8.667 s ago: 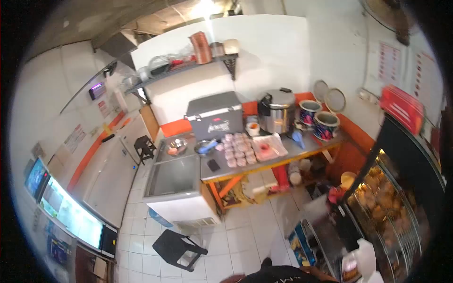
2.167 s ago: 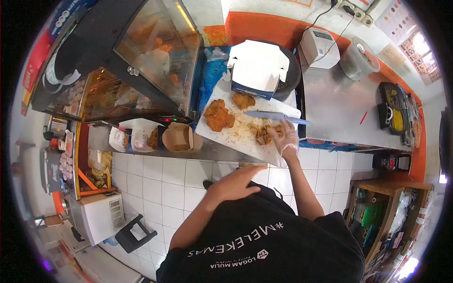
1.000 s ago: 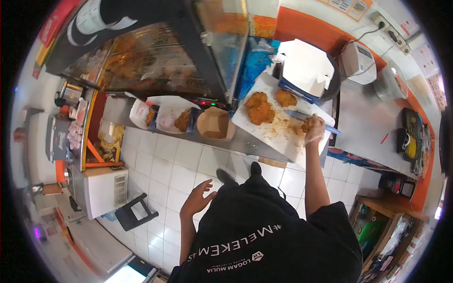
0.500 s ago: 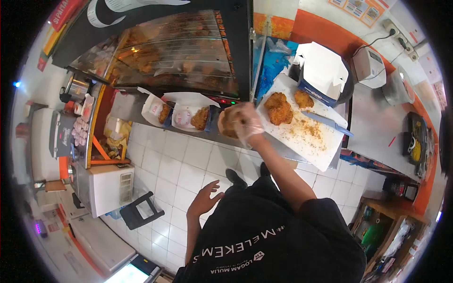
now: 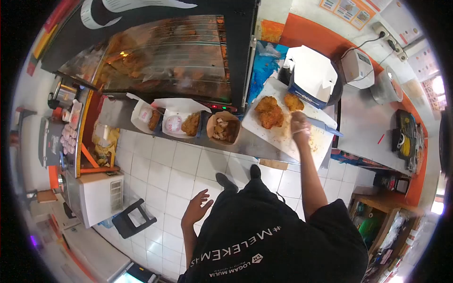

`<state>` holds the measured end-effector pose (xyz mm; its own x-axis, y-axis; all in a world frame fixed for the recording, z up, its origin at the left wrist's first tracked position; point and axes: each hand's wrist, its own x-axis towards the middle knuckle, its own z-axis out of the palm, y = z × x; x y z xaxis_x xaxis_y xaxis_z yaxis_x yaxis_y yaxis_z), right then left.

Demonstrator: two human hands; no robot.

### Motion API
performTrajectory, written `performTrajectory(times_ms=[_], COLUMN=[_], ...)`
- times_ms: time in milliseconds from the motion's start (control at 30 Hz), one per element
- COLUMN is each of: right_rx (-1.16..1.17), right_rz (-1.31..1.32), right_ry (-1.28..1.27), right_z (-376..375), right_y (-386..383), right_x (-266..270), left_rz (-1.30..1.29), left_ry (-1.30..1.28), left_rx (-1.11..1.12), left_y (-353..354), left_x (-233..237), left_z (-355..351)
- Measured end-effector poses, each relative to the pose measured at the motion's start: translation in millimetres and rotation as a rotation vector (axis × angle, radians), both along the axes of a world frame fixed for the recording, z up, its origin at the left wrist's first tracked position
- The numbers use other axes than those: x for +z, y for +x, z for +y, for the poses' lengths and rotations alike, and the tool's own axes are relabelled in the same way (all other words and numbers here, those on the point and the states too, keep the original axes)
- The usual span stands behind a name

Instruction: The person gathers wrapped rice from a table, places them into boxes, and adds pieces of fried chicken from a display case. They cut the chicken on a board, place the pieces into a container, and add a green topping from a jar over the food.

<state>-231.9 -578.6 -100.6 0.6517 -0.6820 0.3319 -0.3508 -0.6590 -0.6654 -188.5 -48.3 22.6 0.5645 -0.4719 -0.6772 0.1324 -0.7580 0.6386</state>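
Right hand [image 5: 300, 123] back from box [image 5: 210, 128] to board [image 5: 276, 137], beside knife [image 5: 326, 126]; grip unclear. Left hand [image 5: 197, 214] open, empty. Cut chicken [image 5: 224, 131] in box. Likely portioning; next move needs grasp on fillets [image 5: 270, 113].

fried pieces [image 5: 270, 112] on cutting board [image 5: 270, 137], paper bowl [image 5: 224, 129] left of it

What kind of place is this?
Most likely a small fried chicken takeaway shop. A glass display case holds fried food, chicken lies on a board, and paper boxes beside it hold portions.
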Motion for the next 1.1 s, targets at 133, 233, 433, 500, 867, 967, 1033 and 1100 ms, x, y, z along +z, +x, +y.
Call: performTrajectory(times_ms=[133,233,433,500,867,967,1033,1100], right_rx=[-0.034,0.222,0.201,0.214,0.144,0.252,0.417,0.301], right_rz=[0.106,-0.178,-0.461,-0.493,-0.452,-0.269,-0.237,-0.266], right_ry=[0.385,0.872,0.959,1.053,0.534,0.417,0.361,0.016], right_z=[-17,35,141,129,106,110,106,96], right_y=[-1,17,85,94,19,-18,-53,-73], right_x=[22,78,156,177,252,289,311,306], left_rz=[-0.026,-0.128,-0.597,-0.784,-0.864,-0.794,-0.801,-0.726], left_ry=[-0.016,-0.128,-0.579,-0.632,-0.874,-0.99,-1.097,-0.948], left_rx=[-0.026,-0.069,-0.118,-0.083,0.108,0.26,0.336,0.319], left_y=[-1,5,26,38,60,67,89,99], left_x=[3,20,114,127,123,135,123,112], left_z=[-12,-44,-224,-267,-399,-418,-425,-425])
